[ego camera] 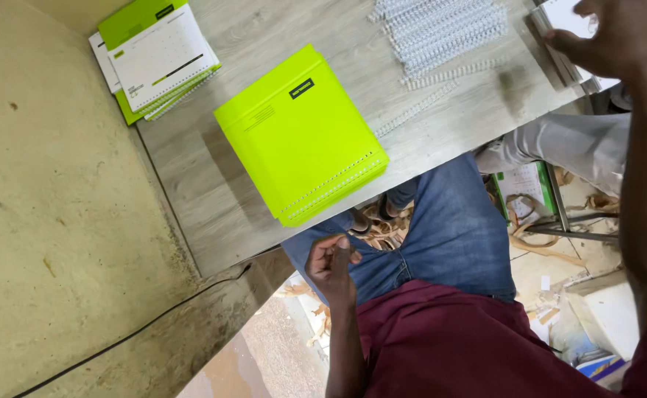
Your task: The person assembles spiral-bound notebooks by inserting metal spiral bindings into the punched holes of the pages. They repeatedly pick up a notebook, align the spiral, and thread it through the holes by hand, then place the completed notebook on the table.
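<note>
Head view, read from the left edge rightward: a bare tan wall is seen first, with a dark cable (132, 335) trailing along its lower part. At the upper left of the frame, a small stack of spiral-bound booklets (157, 59) with white and green covers is laid on the corner of the grey wood-grain table (213, 199). Near the middle, a stack of lime-green bound pads (301, 136) is set close to the table's near edge, its punched and wired side turned toward the person and slightly overhanging. Below it, at lower centre, the left hand (332, 265) is held off the table against the blue jeans, fingers curled loosely inward; nothing is seen in its grip. Further right, along the top, a heap of white plastic binding combs (445, 29) is spread, with a few loose ones beside it. At the upper right, the right hand (618, 37) is blurred over a white sheet stack (566, 18); whether its grip is closed on anything cannot be told.

As a judgement: the green stack could be tipped off the edge by a knee or a passing forearm, since it overhangs, and the loose combs could be swept off by the right arm.
</note>
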